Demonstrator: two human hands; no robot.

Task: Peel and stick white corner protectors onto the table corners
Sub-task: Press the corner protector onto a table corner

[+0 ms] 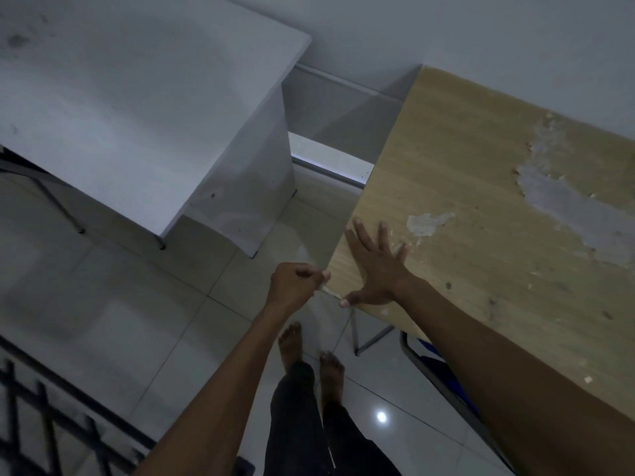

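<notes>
Left hand (296,282) curled, fingertips pinched on a pale corner protector (329,292) at the near corner of the wooden table (457,187); right hand (376,269) flat, fingers spread.

The protector sits on the table corner, between the left fingertips and the right thumb, which touches the edge beside it; its shape is too small to make out. The right palm presses the tabletop just behind the corner. The tabletop veneer shows peeled grey patches (563,201). A white desk (137,108) stands apart to the left. Bare feet (311,355) on tiled floor (113,304) below.
</notes>
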